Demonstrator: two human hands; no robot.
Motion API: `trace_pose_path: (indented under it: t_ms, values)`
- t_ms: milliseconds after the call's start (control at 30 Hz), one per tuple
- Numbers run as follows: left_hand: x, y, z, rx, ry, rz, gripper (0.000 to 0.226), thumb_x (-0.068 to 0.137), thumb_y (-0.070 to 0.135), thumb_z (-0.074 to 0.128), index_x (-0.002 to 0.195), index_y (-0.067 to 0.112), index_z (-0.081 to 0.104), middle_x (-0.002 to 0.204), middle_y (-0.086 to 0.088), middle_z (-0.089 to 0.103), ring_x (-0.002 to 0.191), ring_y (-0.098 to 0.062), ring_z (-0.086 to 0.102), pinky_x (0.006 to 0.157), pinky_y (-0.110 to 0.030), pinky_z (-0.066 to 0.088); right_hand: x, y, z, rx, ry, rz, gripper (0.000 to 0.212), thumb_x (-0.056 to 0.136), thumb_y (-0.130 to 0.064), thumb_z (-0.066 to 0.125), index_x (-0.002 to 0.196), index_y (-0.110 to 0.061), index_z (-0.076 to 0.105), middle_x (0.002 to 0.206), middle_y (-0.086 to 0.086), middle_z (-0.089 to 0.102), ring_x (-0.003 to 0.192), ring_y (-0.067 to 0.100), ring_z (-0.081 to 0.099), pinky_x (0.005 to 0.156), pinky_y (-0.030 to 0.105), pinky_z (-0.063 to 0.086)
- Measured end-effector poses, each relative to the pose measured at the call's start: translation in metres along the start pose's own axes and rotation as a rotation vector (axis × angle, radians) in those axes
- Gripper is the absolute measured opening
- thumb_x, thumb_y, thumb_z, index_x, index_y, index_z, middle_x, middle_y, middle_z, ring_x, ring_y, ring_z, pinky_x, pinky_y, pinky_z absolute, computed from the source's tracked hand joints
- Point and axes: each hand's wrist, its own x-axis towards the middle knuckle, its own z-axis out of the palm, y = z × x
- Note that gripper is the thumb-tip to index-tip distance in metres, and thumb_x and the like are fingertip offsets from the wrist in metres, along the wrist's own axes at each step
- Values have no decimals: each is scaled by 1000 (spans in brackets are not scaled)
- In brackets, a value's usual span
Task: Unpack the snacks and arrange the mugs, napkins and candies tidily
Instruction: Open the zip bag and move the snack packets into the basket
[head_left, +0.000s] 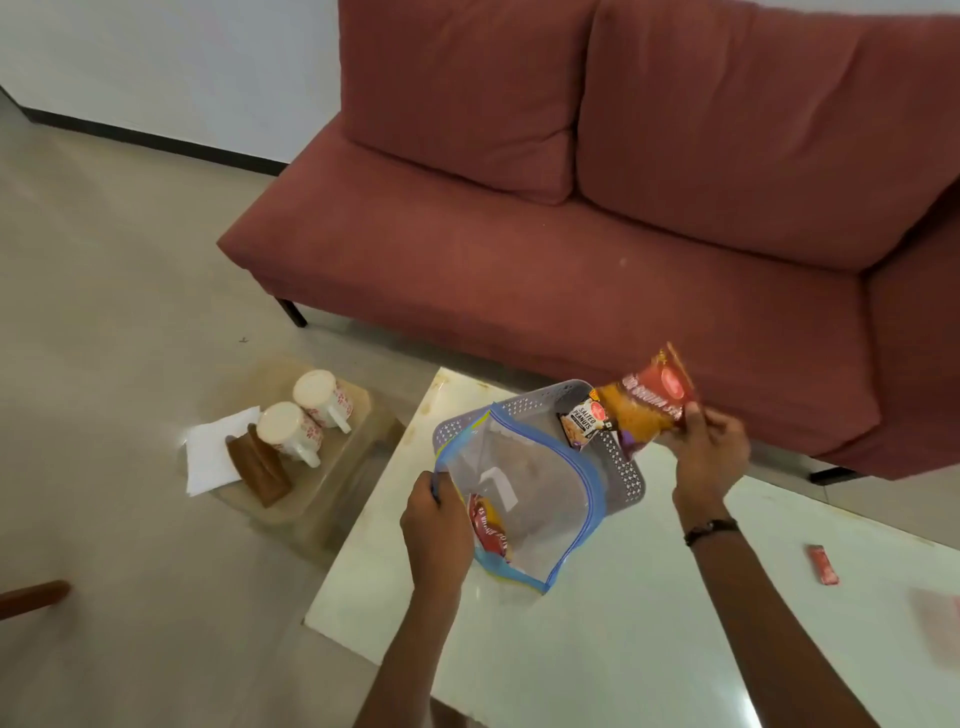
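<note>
While your left hand grips the edge of the clear zip bag just below frame centre, you are, as I read it, in the unpacking step: your right hand pinches an orange-and-red snack packet by its end and holds it over the far right corner of the grey perforated basket, right of centre. A smaller packet already leans inside that basket, and a red packet remains in the bag beside your left hand. Next, I judge, you need to let the orange packet down beside the small one, then reach back into the bag while your left hand keeps its mouth open.

Only one label reads clearly: "SALTED PEANUTS" on the small packet. Lettering on the orange packet and the red one is too blurred to make out.

At the left of the frame, two floral mugs stand upside down on a low stool, with a white napkin and a brown holder beside them, not yet arranged. A small red candy lies at the right edge of the white table.
</note>
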Motion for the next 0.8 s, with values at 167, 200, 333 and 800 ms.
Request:
trace_pose_path:
  t_ms: [167, 200, 333, 800]
  values:
    - [14, 2, 23, 18, 39, 27, 34, 98, 25, 37, 70, 9, 46, 65, -2, 50, 65, -20, 48, 56, -29, 37, 19, 86, 15, -166, 142, 255, 22, 86, -24, 63, 93, -3, 62, 104, 24, 67, 95, 38, 65, 85, 44, 54]
    - [17, 1, 26, 23, 40, 32, 33, 98, 24, 37, 70, 9, 46, 65, -2, 50, 66, -20, 48, 57, -30, 37, 14, 90, 19, -183, 157, 283, 25, 88, -21, 61, 100, 1, 61, 108, 25, 66, 99, 38, 64, 83, 39, 53]
    - [31, -2, 37, 40, 31, 39, 27, 98, 24, 36, 77, 12, 49, 75, -7, 56, 74, -24, 54, 65, -32, 42, 17, 115, 32, -225, 127, 342, 30, 92, -18, 56, 111, 6, 55, 117, 24, 62, 107, 39, 60, 80, 32, 47]
    - [31, -7, 52, -64, -40, -16, 32, 99, 27, 36, 114, 8, 58, 96, -6, 62, 74, -7, 58, 59, -12, 44, 9, 35, 8, -130, -115, 90, 17, 89, -11, 59, 105, -14, 60, 119, 10, 64, 90, 16, 63, 77, 26, 51]
